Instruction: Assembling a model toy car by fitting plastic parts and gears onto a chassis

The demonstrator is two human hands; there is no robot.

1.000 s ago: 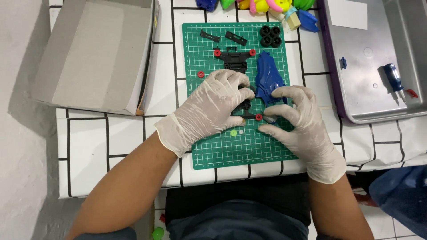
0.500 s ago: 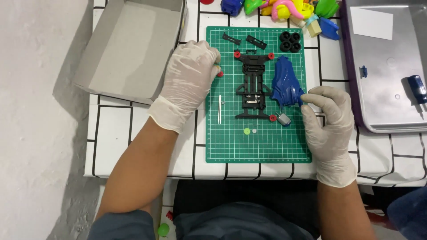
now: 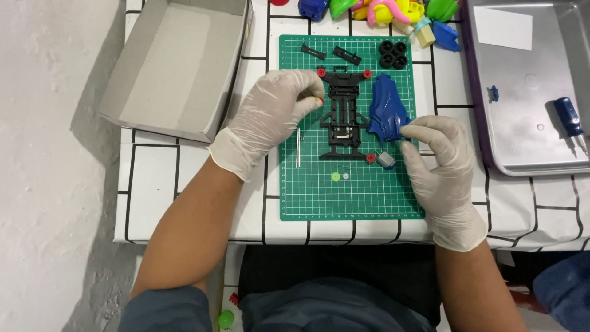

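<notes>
A black toy-car chassis (image 3: 341, 117) lies flat on the green cutting mat (image 3: 350, 197), with red rollers at its corners. My left hand (image 3: 270, 114), in a white glove, rests at the chassis's left side, fingertips pinched on a small red roller (image 3: 319, 99). A blue car body shell (image 3: 387, 110) lies just right of the chassis. My gloved right hand (image 3: 439, 166) pinches the shell's lower right corner between thumb and forefinger. A small silver motor (image 3: 386, 160) sits beside the right thumb.
On the mat lie a thin metal shaft (image 3: 298, 147), a green gear (image 3: 335, 176), a white gear (image 3: 346, 176), black tyres (image 3: 393, 54) and two black strips (image 3: 313, 51). An open cardboard box (image 3: 178, 61) stands left; a metal tray (image 3: 528, 141) with a blue-handled screwdriver (image 3: 568, 117) right. Coloured toys (image 3: 393, 12) crowd the far edge.
A second ago both hands covered the chassis, then drew apart. My left hand has now come back in from the mat's left edge to the chassis's left side. The right hand stays by the blue shell.
</notes>
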